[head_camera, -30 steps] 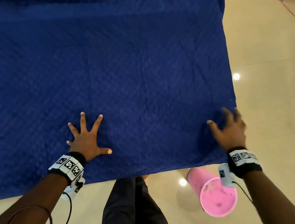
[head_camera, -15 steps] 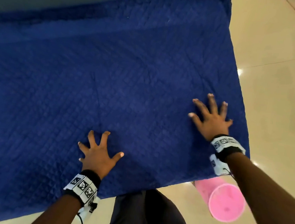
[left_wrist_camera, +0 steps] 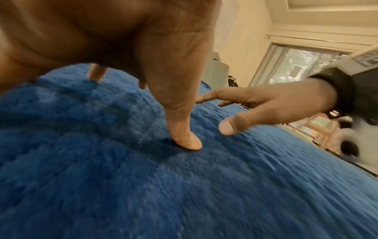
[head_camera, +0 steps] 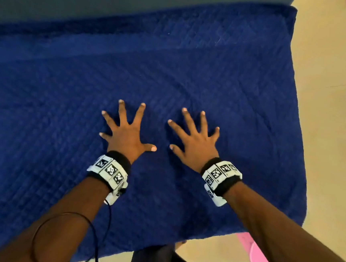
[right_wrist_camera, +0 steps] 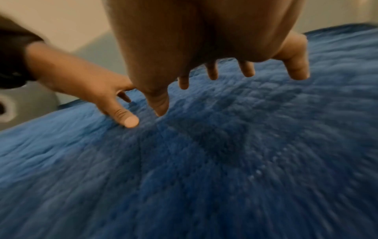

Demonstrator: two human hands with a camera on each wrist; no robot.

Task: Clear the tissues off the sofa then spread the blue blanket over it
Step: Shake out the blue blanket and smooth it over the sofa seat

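blue blanket (head_camera: 173, 72) spread flat over the sofa, front edge hanging over the floor | left hand (head_camera: 125, 135) fingers splayed straight, pressing on blanket | right hand (head_camera: 196, 143) likewise, just beside it | pink bin (head_camera: 259, 261) on floor near blanket corner

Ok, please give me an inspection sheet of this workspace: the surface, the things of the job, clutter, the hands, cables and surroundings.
Surface: sofa, only its grey back shows above the covered seat.
Job's things: blue blanket lies spread flat over the seat; tissues: nothing seen.
Clutter: pink bin on the floor at the blanket's near right corner, partly hidden by the right arm.
Hands: left hand and right hand lie side by side on the blanket, fingers spread, gripping nothing.
Cables: black cable loops from the left wrist band.
Surroundings: beige tiled floor; window in the left wrist view.
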